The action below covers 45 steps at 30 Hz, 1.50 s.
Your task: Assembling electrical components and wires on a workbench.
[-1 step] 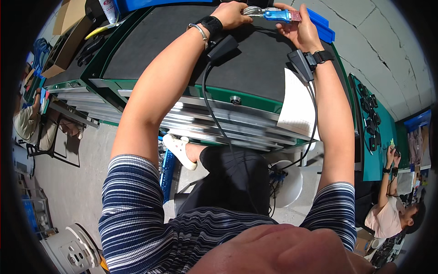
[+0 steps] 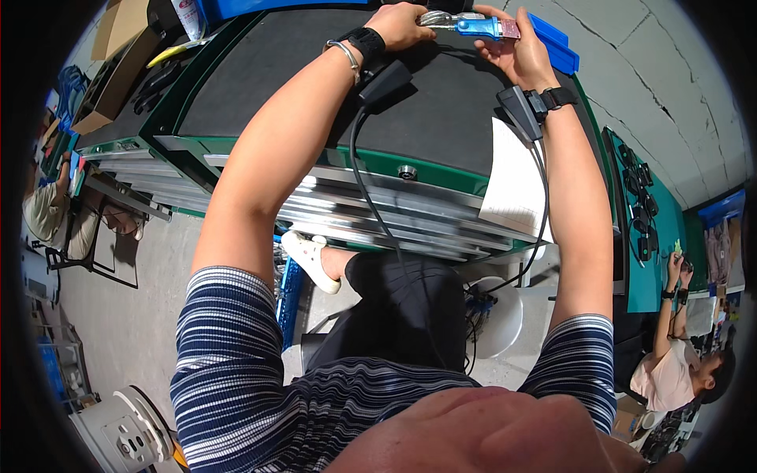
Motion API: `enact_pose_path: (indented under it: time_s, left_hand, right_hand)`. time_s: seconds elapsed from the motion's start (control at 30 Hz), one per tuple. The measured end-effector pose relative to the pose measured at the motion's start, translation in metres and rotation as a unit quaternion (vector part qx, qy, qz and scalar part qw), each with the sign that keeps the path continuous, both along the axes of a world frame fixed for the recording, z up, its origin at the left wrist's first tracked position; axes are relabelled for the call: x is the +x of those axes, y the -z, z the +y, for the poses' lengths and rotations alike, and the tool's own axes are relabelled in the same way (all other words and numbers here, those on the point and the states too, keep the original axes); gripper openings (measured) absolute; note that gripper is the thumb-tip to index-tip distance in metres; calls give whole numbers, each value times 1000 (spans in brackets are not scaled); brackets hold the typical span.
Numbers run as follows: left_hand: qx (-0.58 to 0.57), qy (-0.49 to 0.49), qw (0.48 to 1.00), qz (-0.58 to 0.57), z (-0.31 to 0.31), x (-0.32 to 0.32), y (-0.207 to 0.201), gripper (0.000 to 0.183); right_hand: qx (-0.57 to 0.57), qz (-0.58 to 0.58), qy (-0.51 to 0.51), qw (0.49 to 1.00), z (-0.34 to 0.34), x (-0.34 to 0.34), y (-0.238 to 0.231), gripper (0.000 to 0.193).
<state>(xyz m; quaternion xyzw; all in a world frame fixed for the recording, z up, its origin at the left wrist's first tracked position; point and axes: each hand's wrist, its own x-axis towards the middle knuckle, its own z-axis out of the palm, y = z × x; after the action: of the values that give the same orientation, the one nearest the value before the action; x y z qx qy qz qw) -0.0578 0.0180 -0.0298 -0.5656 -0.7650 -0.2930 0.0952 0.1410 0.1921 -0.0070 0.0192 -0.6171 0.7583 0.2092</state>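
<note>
At the far edge of the dark worktop mat [image 2: 260,87], my left hand [image 2: 397,28] is closed around a bundled, grey-looking cable [image 2: 440,20]. From this bundle a translucent blue plug [image 2: 478,27] points right, ending in a reddish tip [image 2: 509,29]. My right hand [image 2: 527,57] has that tip between thumb and fingers. The exact kind of plug is too small to tell. Both wrists wear black straps, with a black box on a cord [image 2: 386,83] by the left one and another black box [image 2: 518,106] by the right.
Blue trays [image 2: 556,46] stand behind the worktop. White gridded paper [image 2: 512,185] hangs over its front edge, above metal drawers [image 2: 371,209]. Left are a cardboard box [image 2: 118,71] and a spray can [image 2: 188,17]. A white bin [image 2: 501,319] stands below. Another person [image 2: 670,378] works at right.
</note>
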Motion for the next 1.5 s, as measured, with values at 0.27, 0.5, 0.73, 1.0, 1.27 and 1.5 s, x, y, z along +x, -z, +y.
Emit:
enact_pose_path:
  time_s: [0.27,0.5,0.73,1.0,1.27,1.5]
  left_hand:
    - [-18,-13,1000,10,8,-11,8,41]
    - [-14,-35,999,29,5,-8,6,37]
    - [-2,-34,999,4,4,-4,6,35]
    - [13,-45,999,-8,7,-3,7,37]
    - [13,-17,1000,22,13,-6,9,36]
    - [10,8,999,36,9,0,9,32]
  right_hand:
    - [-71,-47,2,996,-12,10,-6,44]
    - [78,-86,100,988,-9,6,4,69]
    - [48,-104,52,992,-23,8,0,92]
    - [-41,-62,-59,996,-29,8,-6,96]
    - [-44,-67,-38,996,-39,8,-7,97]
    - [-58,-41,-85,994,-33,5,-6,93]
